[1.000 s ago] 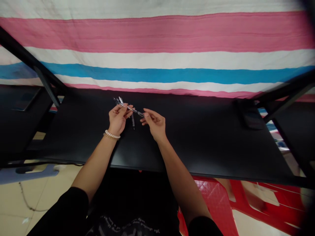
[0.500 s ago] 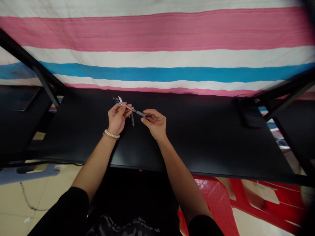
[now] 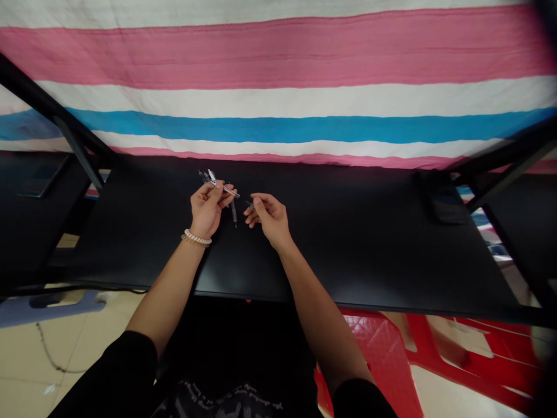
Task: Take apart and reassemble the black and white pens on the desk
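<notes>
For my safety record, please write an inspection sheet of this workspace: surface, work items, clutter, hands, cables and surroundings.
Surface: black tabletop, with glare near the front edge.
Work items: silver pen barrel; small dark part, mostly hidden; gray pen lying beyond the left hand, among other pens, count unclear.
Clutter: dark object at the tabletop's right end, identity unclear.
Hands: left hand grips the barrel; right hand pinches the dark part.
Cables: thin cable-like line on the floor, left.
Surroundings: striped cloth behind; red plastic seat below, right; tiled floor.
</notes>
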The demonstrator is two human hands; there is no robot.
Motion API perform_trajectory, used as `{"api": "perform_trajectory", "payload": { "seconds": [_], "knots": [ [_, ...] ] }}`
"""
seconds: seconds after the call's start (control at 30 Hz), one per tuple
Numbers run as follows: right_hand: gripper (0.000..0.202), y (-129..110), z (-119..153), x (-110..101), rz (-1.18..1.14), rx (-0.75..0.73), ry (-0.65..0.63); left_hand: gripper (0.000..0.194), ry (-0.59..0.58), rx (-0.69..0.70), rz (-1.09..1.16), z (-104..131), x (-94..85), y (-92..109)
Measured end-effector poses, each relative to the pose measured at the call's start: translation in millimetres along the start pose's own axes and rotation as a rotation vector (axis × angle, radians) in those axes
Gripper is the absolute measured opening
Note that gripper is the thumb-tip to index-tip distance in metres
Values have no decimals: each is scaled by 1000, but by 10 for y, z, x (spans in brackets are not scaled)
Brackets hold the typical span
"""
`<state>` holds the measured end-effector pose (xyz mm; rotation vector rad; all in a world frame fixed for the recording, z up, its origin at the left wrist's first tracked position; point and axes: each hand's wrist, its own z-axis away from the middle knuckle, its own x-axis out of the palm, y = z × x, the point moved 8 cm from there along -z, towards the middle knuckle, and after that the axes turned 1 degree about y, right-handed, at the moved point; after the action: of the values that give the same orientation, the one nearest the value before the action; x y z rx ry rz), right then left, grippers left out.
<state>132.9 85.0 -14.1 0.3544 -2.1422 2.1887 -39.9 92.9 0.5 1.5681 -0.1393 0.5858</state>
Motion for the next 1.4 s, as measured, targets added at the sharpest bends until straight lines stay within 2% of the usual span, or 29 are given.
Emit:
{"api": "perform_trajectory", "payload": {
  "seconds": [0.1,0.3,0.53,0.63,0.83,0.93,1.17,1.3,1.4],
  "knots": [
    [46,-31,13,19,21,-7,-12,30,1,4,-7,5,8,2],
    [37,-142,20,-111,80,-42,93,30,57,37,-29,-40,-84,29],
    [35,-152,14,-117,96,-68,77,26,93,74,-10,-118,-220,31],
    [34,-151,17,-99,90,-79,62,27,67,58,0,-91,-160,33],
    [42,-99,36,-39,10,-31,46,34,-83,-75,-50,76,139,-75],
    [44,-81,43,-34,-15,-24,63,37,-123,-109,-43,121,208,-120],
    [54,-119,23,-86,-57,-94,87,31,-31,-78,24,31,69,-80],
    [40,-140,27,-122,19,-125,107,30,6,-78,72,-2,11,-64],
    [36,-110,37,-132,103,-75,108,27,13,-81,83,2,9,-66]
  ]
}}
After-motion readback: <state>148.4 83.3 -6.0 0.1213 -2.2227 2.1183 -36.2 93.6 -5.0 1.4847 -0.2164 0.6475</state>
